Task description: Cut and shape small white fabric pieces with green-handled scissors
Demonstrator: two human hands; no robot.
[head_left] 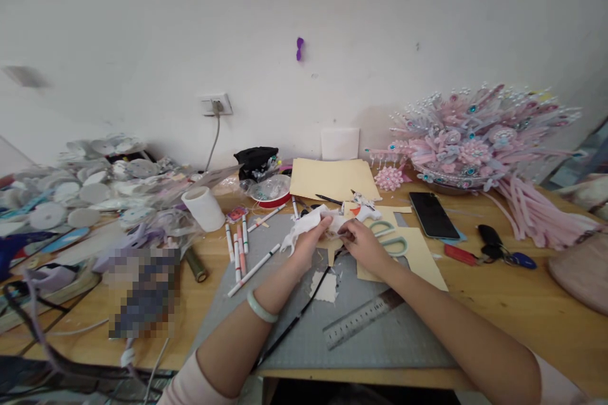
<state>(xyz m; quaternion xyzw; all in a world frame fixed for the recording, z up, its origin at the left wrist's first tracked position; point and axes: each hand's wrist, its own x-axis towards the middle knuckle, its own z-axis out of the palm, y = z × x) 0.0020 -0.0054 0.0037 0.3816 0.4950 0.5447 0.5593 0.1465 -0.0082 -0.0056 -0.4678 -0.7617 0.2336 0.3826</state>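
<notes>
My left hand [311, 237] is closed around a crumpled white tissue [304, 223], held above the grey cutting mat [285, 329]. Close beside it, my right hand [361, 242] has its fingers pinched together at the tissue's right side; what lies between them is too small to make out. A black cord [297, 316] runs from the mat's front edge up toward my right fingers. Green-handled scissors [395, 245] lie just right of that hand. Below the hands are a torn cream paper piece [323, 286] and a steel ruler [361, 317], partly under my right forearm.
Several markers [254, 271] lie left of the hands, near a white paper roll [203, 209]. Cream card sheets [335, 178] are stacked behind. At right are a phone [433, 214], keys [491, 243] and a pink beaded headdress [468, 145]. White discs and plastic [78, 193] clutter the left.
</notes>
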